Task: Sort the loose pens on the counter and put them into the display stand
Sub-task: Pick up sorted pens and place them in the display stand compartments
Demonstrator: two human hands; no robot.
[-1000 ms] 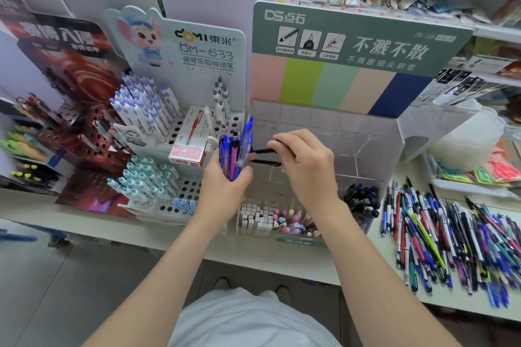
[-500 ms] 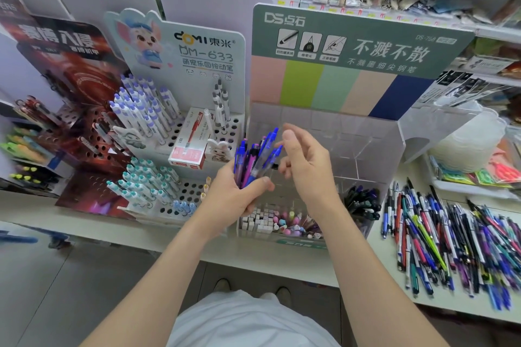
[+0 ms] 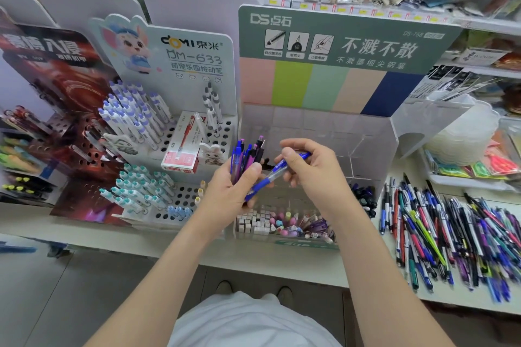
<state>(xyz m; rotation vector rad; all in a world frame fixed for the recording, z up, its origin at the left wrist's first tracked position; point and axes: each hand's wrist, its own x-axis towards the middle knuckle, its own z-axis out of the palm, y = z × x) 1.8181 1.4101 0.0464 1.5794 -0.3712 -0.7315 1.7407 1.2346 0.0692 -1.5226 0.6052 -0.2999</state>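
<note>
The left grip [image 3: 225, 191] is curled round an upright bundle of blue, purple and black plastic pens [image 3: 246, 158], with the thumb pressed across its front. The right grip [image 3: 315, 175], which half a second ago was only reaching at that bundle, now pinches a single blue click pen with a clear barrel [image 3: 270, 175]. This pen slants from its fingers down toward the left palm. It looks picked out for sorting, probably bound for a compartment. The clear acrylic display stand with a green header [image 3: 372, 132] stands just behind both grips. The heap of loose mixed pens [image 3: 451, 236] lies on the white surface [image 3: 282, 259], well right of the right grip.
</note>
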